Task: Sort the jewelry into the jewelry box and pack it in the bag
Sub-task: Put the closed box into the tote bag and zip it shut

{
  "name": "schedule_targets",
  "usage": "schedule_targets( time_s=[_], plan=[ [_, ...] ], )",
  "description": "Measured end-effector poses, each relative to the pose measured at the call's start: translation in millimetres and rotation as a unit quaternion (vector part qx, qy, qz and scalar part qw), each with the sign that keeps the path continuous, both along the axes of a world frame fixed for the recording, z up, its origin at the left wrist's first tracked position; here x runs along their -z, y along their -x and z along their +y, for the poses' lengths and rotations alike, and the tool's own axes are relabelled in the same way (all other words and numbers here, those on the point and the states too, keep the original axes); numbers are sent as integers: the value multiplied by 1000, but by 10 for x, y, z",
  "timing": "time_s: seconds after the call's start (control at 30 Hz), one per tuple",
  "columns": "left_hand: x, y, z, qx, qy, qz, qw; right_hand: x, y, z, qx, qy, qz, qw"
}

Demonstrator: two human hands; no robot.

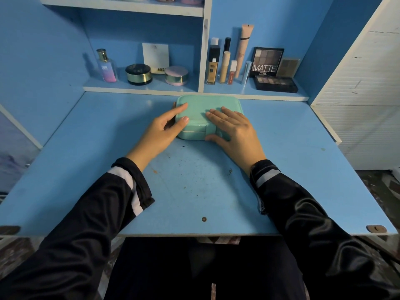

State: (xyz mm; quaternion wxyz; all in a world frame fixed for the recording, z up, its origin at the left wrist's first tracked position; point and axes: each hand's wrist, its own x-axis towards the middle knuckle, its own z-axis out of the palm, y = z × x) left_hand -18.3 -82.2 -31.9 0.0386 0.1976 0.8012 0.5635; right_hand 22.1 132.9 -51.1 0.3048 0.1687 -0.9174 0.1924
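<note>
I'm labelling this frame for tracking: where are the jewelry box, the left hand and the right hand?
jewelry box (208,101): head view, bare far part of its lid.
left hand (159,129): head view, middle of the hand.
right hand (237,128): head view, back of the hand.

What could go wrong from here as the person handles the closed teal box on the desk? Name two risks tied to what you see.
1. The jewelry box sits close to the shelf ledge; a lid swung up and back might strike it.
2. The right hand lies flat on the lid while the left hand holds only a corner; lifted like this, the box could slip.
</note>
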Motion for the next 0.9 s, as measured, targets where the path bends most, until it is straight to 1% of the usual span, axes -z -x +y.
schedule_targets(
  time_s=[0.17, 0.23, 0.27, 0.33, 0.43, 0.5, 0.63, 0.73, 0.83, 0.9],
  plan=[
    [17, 0, 4, -3, 5, 1, 1000, 31, 19, 9, -7, 0, 12, 1000],
    [30, 3, 13, -5, 5, 1, 1000, 29, 30, 27, -24, 17, 10, 1000],
    [41, 8, 17, -7, 6, 2, 1000, 25, 28, 38, -31, 39, 4, 999],
    [66, 20, 30, -16, 14, 4, 1000, 0, -2, 69, -19, 116, -25, 993],
    [97, 21, 63, -41, 21, 0, 999, -88, -84, 130, 50, 227, -115, 966],
    [115, 33, 107, -56, 2, -8, 998, -127, -117, 156, 79, 265, -172, 945],
    [116, 8, 244, -99, -36, -28, 994, -138, -101, 172, 59, 345, -213, 912],
    [156, 20, 313, -102, -115, -66, 986, -126, -55, 216, 46, 370, -230, 899],
    [171, 38, 410, -90, -138, -82, 983, -128, -39, 332, 42, 398, -233, 886],
    [160, 27, 536, -92, -145, -84, 982, -133, -35, 441, 50, 406, -223, 885]
  ],
)
